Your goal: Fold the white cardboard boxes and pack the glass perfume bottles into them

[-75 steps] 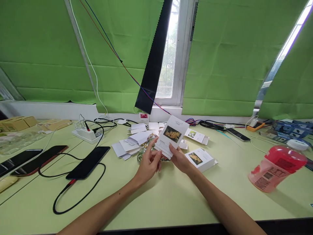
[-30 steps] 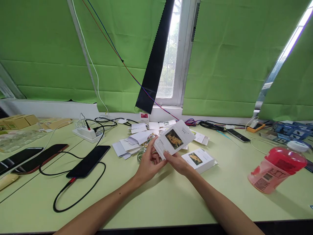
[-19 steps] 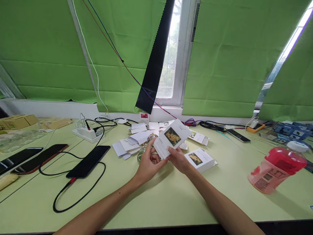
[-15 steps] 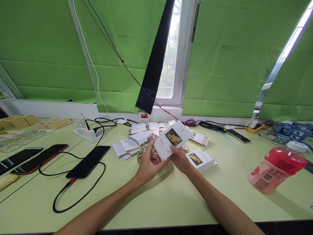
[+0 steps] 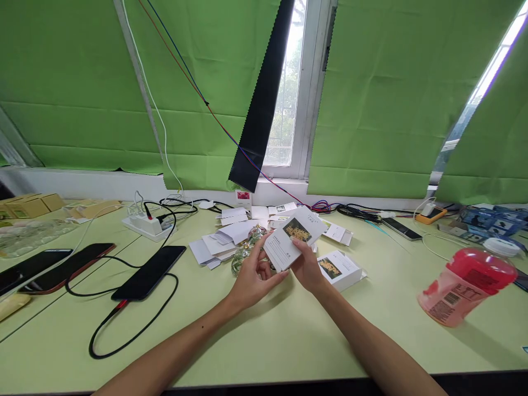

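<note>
Since half a second ago the small white cardboard box with a yellow flower picture [image 5: 293,237] has been tipped flatter and lowered a little, its printed face now turned more upward; two and a half seconds ago it was held nearly upright. Both arms have stayed in much the same place over the pale green table [image 5: 264,335].

The left hand [image 5: 252,276] is curled with its fingers closed under the box's near left corner, the thumb [image 5: 258,246] laid along the left edge. The right hand [image 5: 308,269] is closed on the near right edge, with the thumb [image 5: 300,247] pressed on the printed face. The box is thus held by both hands, clear of the table, just beyond the fingertips.

Just right of the right hand's fingers, a second white box with the same flower picture [image 5: 339,268] lies flat on the table. Just beyond the left fingers, a clear glass item [image 5: 242,254] is partly hidden by the hand, and a loose heap of white folded cards [image 5: 225,236] is spread behind it. Well to the left of the left hand, a black phone on a black cable [image 5: 149,272] lies flat. Far to the right, a pink translucent plastic jar with a white lid [image 5: 466,285] leans on its side.
</note>
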Tool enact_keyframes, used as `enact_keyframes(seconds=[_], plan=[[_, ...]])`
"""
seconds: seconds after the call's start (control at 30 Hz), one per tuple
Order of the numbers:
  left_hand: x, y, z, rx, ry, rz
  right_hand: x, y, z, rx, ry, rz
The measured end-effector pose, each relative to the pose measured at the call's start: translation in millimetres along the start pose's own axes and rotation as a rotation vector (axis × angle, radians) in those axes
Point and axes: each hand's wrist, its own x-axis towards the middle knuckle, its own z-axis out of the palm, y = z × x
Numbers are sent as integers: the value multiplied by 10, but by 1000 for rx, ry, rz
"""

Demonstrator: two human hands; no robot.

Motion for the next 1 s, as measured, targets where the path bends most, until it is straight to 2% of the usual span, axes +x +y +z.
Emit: enact_keyframes(seconds=[0.37, 1.0], plan=[[11, -49, -38, -8, -114, -41, 8, -33, 43, 66, 51, -13], [31, -69, -17, -43, -66, -31, 33, -21, 18, 46, 57, -7]])
